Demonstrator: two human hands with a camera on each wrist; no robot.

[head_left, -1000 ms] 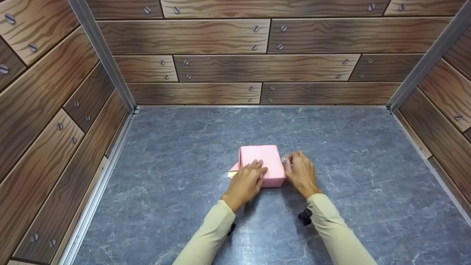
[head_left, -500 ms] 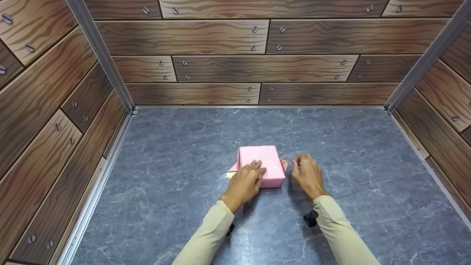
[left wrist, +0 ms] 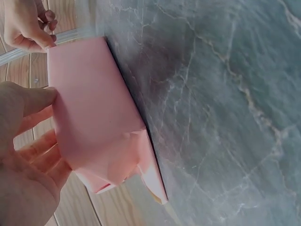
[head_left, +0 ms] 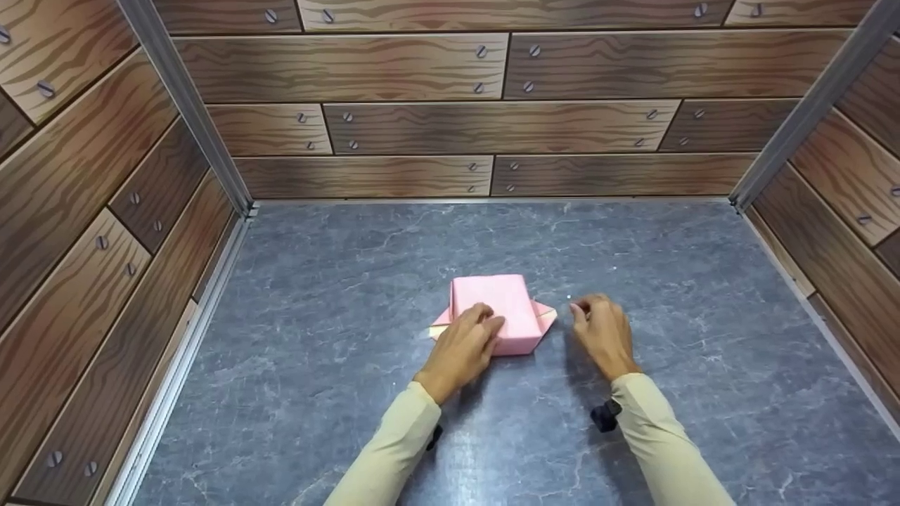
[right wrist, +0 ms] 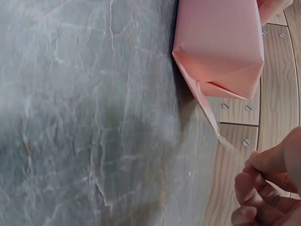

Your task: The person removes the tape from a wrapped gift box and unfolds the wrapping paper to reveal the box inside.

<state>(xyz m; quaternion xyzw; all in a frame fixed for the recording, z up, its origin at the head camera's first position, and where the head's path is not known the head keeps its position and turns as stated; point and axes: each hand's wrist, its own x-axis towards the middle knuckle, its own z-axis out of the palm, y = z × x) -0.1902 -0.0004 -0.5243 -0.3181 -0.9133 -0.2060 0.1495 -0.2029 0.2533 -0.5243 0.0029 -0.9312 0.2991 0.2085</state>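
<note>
A box wrapped in pink paper (head_left: 500, 299) lies on the grey marbled table. Folded end flaps stick out from both sides, the right flap (head_left: 545, 318) with a pale tip and the left flap (head_left: 440, 325) partly behind a hand. My left hand (head_left: 458, 344) rests on the box's top near its left front, fingers loosely straight. To the right of the box, my right hand (head_left: 605, 334) has thumb and forefinger pinched together. From the flap's tip a thin, see-through strip, like clear tape (right wrist: 229, 145), runs to those fingertips in the right wrist view.
Wood-patterned panels stand around the table: a back wall (head_left: 408, 126), a left wall (head_left: 105, 246) and a right wall (head_left: 837, 190). Metal rails (head_left: 176, 91) join them at the corners. Tiny white specks dot the tabletop.
My right hand has moved right, away from the box, and the right flap now sticks out, spread sideways. My left hand stays on the box top.
</note>
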